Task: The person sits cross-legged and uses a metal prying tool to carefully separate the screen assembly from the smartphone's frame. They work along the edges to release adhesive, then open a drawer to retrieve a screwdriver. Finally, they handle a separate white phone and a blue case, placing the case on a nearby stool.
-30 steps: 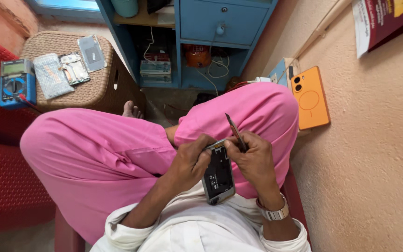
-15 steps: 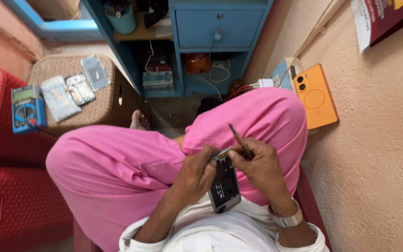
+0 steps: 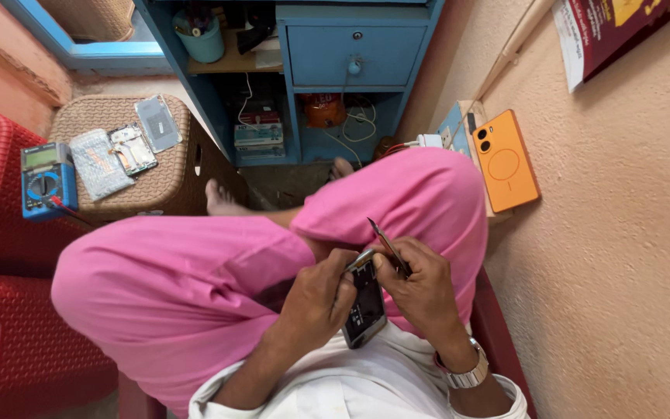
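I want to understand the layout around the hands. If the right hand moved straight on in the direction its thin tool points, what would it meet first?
The right hand holds a thin tool angled up over the pink-trousered knee. That knee likely comes first, though depth is unclear.

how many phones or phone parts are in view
5. An opened phone held by the left hand and right hand; an orange phone leaning on the wall; three parts on the wicker stool. More may be hidden.
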